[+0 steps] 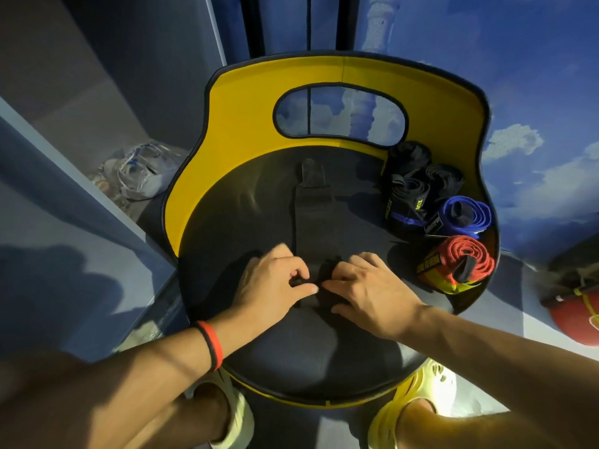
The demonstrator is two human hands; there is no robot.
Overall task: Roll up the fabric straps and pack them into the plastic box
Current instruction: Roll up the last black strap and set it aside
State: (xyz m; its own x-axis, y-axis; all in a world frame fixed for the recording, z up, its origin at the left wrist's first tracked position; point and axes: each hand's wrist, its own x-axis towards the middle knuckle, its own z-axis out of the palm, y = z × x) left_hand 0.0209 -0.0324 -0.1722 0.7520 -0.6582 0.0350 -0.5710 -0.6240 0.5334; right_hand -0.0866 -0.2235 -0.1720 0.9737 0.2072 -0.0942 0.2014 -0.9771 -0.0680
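A black fabric strap (312,218) lies stretched out along the middle of a black chair seat (246,222), its far end pointing at the yellow backrest. My left hand (275,280) and my right hand (369,293) pinch its near end, which is folded into a small roll between the fingertips. Several rolled straps lie at the seat's right edge: a black one (410,157), black and blue ones (408,202), a blue one (463,217) and a red one with a yellow label (457,264). No plastic box is visible.
The yellow backrest (246,124) with an oval cut-out curves round the seat's far side. A heap of clear plastic bags (139,173) lies on the floor at the left. A red object (577,315) sits at the right edge. My feet in pale shoes (418,403) stand under the seat.
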